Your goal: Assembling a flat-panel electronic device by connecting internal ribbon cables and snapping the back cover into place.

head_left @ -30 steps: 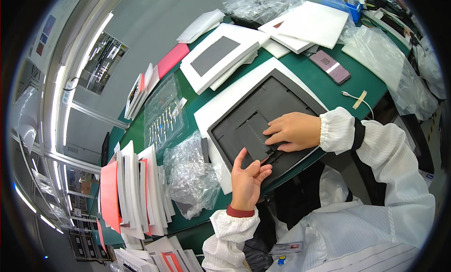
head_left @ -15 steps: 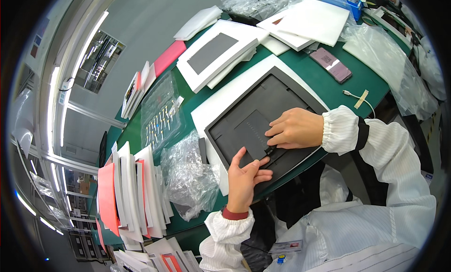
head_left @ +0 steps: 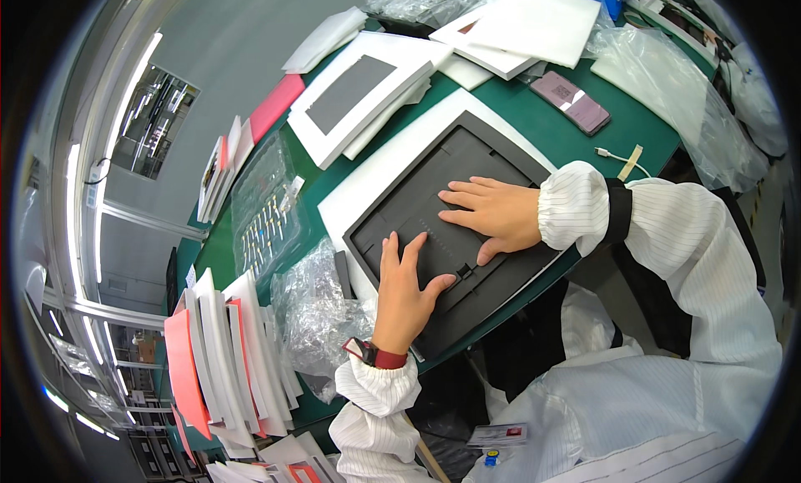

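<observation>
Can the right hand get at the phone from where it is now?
Probably yes: the right hand is spread over the black panel, seemingly holding nothing, and the pink phone lies uncovered beyond it, with nothing tall between, just the panel itself, the white sheet and green tabletop.

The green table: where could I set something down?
Bare green tabletop lies between the white sheet, phone and cable; a narrower strip parts that sheet from the stacked white panels. Crowded: the left, with upright panels, crumpled plastic, clear tray.
</observation>
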Demonstrator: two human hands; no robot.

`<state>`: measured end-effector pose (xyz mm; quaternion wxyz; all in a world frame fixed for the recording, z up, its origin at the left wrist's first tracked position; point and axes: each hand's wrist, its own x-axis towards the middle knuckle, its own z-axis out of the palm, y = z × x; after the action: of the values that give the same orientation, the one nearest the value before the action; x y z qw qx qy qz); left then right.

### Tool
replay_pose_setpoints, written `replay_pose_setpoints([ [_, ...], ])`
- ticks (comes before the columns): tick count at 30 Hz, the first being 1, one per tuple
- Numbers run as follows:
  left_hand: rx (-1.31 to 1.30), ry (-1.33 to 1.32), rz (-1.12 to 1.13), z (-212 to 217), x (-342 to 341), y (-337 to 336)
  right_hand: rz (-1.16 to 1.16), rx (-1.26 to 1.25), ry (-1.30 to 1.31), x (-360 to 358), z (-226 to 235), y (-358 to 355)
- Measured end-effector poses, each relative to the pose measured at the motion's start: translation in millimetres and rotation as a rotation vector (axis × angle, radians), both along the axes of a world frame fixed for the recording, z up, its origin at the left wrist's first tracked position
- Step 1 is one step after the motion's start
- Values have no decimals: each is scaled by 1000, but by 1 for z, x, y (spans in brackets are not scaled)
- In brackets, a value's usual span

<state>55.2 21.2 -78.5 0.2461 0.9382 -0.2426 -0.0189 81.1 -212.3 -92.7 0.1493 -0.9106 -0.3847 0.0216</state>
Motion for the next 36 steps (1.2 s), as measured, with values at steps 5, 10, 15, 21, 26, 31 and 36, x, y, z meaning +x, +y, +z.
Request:
replay_pose_setpoints([
  [5, 34, -11, 12, 1, -2, -3, -17, 32, 125, 3, 3, -2],
  [10, 33, 10, 59, 1, 1, -10, -35, 77, 203, 7, -10, -2],
  [15, 62, 52, 93, 8, 6, -11, -120, 113, 183, 7, -10, 10],
  [21, 120, -24, 66, 12, 6, -17, -179, 41, -5, -5, -6, 16],
  [26, 108, -19, 34, 6, 0, -19, -184, 56, 157, -4, -9, 13],
  [31, 106, 4, 44, 3, -5, -13, -191, -4, 215, -7, 3, 17],
  [36, 207, -75, 14, -2, 6, -10, -212, -46, 179, -4, 7, 21],
])
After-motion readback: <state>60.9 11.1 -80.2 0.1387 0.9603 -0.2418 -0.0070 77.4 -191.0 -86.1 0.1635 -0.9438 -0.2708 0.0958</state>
